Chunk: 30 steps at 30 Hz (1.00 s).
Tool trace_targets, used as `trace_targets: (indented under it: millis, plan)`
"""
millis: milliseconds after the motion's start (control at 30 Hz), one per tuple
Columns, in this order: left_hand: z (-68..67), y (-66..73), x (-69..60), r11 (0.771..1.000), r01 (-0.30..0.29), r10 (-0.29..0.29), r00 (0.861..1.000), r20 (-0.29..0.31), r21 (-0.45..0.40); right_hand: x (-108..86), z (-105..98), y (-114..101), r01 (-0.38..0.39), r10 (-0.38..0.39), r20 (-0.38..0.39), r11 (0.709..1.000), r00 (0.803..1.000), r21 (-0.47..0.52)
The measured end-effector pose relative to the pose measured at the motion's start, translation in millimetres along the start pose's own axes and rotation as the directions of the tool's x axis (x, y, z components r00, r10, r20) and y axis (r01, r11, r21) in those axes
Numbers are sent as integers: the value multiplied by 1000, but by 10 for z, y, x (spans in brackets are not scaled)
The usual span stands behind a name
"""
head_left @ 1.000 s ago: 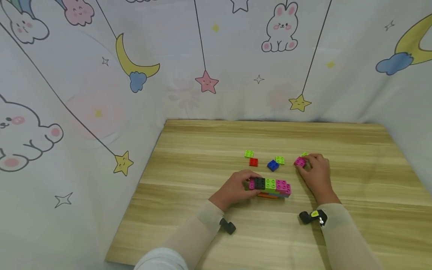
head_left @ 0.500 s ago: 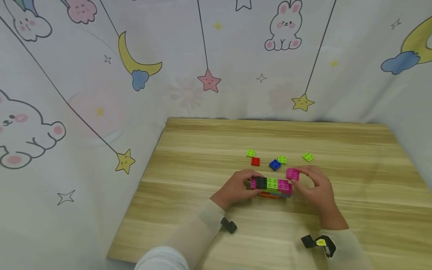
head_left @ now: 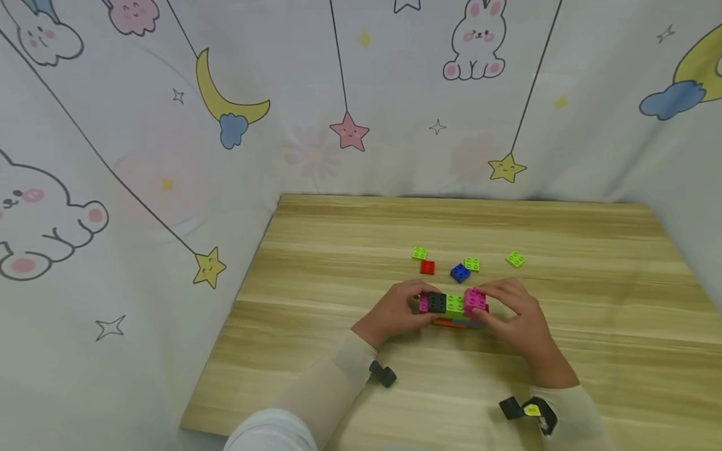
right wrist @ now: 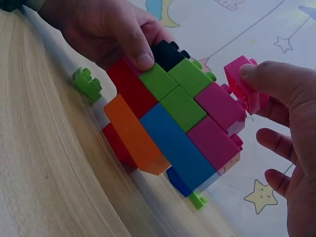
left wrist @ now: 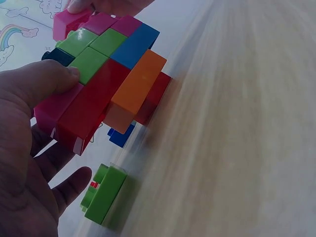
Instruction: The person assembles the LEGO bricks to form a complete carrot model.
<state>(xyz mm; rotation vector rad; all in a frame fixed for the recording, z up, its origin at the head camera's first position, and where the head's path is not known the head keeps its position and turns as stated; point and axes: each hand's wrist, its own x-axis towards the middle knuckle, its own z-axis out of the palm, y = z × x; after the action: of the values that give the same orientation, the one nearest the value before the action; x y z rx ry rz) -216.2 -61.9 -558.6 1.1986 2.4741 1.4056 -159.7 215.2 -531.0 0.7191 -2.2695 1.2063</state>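
Note:
A wall of toy building bricks (right wrist: pixel 180 108) stands on the table, stacked in red, orange, blue, green, magenta and black. My left hand (head_left: pixel 395 313) grips its left end, thumb on the near face. With thumb and fingers my right hand (head_left: pixel 521 319) pinches a pink brick (right wrist: pixel 242 81) just over the wall's upper right end, above a magenta brick (right wrist: pixel 220 104). Whether the pink brick touches the studs below is unclear. In the left wrist view the pink brick (left wrist: pixel 69 23) shows at the top, partly covered by the right hand's fingers.
Beyond the wall lie a blue brick (head_left: pixel 460 272), a red brick (head_left: pixel 427 267) and loose green bricks, one at the left (head_left: pixel 420 253), one beside the blue (head_left: pixel 472 264), one at the right (head_left: pixel 515 259). A patterned curtain (head_left: pixel 395 156) hangs behind the wooden table (head_left: pixel 338 232).
My right hand has picked the pink brick off the table beside a green one and carried it left and nearer, over the wall's right end. My left hand keeps its grip on the wall.

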Motion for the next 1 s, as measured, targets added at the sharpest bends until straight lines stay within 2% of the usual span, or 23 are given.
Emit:
trace_targets:
  millis: [500,767,1000]
  plan:
    - [-5,8,4,1000,-8,8,1000,3,15,33,54,-4,6,0,80,997,997,-80]
    - [-7,21,5,1000,1,0,1000,-3,27,78,58,-33,45,-28,122,990,992,-136]
    - [5,-5,6,1000,-2,2,1000,-4,24,81,72,-37,37,-19,126,989,992,-141]
